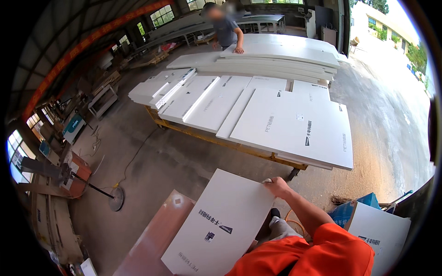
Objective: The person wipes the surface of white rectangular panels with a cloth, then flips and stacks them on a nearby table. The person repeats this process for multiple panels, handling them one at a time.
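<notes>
Down at floor level on the far left, a round grey base (117,199) carries a slanting dark pole. Next along, a pinkish board (159,225) shows beneath a large white panel (221,207), and that's the piece in hand: just in front of the person, dark print facing up. Beyond it, a yellow-framed table (184,126) bears rows of white boards (290,122), and behind that a co-worker (225,33) rests a hand on a pile of boards (276,64). Across to the panel's right-hand corner, and the right hand (277,187) has its fingers curled closed on it; something small and pale shows at the fingertips, possibly cloth, too small to settle. As for the left hand, it's out of sight, so its grip can't be told. Far right, another white board (386,230) stands beside a blue package (340,218).
</notes>
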`<state>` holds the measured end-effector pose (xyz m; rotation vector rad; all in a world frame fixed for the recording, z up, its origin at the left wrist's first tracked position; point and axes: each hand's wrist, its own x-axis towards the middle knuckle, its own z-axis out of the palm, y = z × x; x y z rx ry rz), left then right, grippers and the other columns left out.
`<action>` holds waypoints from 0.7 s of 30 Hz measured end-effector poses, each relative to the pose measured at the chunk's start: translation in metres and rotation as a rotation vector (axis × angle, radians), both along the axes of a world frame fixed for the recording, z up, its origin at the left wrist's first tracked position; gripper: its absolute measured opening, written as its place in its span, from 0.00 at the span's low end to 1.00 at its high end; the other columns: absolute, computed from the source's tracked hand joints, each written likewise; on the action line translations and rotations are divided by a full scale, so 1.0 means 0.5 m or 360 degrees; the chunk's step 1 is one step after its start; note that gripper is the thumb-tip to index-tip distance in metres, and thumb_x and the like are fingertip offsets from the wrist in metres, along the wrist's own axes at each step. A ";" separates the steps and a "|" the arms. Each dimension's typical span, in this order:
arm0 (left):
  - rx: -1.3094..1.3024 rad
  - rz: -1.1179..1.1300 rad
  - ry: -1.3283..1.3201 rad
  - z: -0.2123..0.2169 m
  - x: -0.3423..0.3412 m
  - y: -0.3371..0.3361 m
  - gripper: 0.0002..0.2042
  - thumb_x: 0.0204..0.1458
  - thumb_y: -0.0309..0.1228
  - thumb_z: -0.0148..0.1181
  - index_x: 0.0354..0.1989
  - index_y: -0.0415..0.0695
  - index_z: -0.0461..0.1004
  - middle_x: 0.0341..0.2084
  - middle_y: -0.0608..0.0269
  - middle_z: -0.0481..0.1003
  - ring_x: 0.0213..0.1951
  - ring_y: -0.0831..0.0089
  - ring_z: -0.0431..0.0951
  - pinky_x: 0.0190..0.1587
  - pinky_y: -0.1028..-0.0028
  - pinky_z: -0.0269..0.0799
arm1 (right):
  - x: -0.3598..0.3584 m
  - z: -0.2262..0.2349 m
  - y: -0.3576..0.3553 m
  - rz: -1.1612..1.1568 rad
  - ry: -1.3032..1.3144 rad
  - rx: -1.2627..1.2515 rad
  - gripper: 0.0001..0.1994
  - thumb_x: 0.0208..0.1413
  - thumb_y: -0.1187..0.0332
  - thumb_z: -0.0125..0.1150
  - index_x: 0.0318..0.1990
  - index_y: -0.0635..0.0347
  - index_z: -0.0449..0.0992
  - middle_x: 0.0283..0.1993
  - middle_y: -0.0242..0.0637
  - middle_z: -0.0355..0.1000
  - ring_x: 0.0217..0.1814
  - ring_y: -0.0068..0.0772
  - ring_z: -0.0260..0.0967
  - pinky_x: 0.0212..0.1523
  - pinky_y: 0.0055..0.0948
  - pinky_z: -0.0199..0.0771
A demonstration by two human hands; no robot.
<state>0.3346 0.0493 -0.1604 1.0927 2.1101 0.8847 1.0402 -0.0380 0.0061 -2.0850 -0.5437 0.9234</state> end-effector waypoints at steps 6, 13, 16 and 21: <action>0.0052 -0.0209 0.0013 0.053 0.317 0.005 0.29 0.67 0.54 0.47 0.62 0.41 0.71 0.54 0.48 0.74 0.48 0.56 0.77 0.51 0.57 0.75 | 0.279 0.202 0.004 -0.0278 0.0316 0.0220 0.15 0.61 0.59 0.62 0.36 0.65 0.81 0.25 0.37 0.75 0.19 0.31 0.72 0.15 0.33 0.66; 0.0099 -0.0307 -0.0198 0.092 0.521 0.066 0.30 0.66 0.52 0.49 0.66 0.39 0.67 0.60 0.44 0.70 0.55 0.55 0.74 0.57 0.57 0.71 | 0.513 0.140 -0.017 -0.0558 0.0779 0.0753 0.15 0.67 0.60 0.52 0.39 0.63 0.77 0.29 0.41 0.74 0.21 0.40 0.72 0.13 0.38 0.65; 0.0094 -0.0319 -0.0446 0.101 0.570 0.108 0.32 0.65 0.51 0.52 0.67 0.36 0.65 0.62 0.42 0.68 0.59 0.56 0.71 0.60 0.57 0.68 | 0.563 0.083 -0.009 -0.0646 0.1009 0.0955 0.16 0.69 0.58 0.47 0.42 0.62 0.75 0.29 0.42 0.74 0.21 0.43 0.72 0.14 0.41 0.67; -0.0005 -0.0093 -0.0870 0.110 0.633 0.204 0.34 0.63 0.49 0.57 0.67 0.33 0.64 0.61 0.41 0.68 0.60 0.59 0.72 0.62 0.61 0.67 | 0.598 0.035 0.036 -0.0808 0.1234 0.1200 0.19 0.72 0.54 0.40 0.48 0.59 0.73 0.42 0.42 0.75 0.38 0.47 0.76 0.32 0.49 0.77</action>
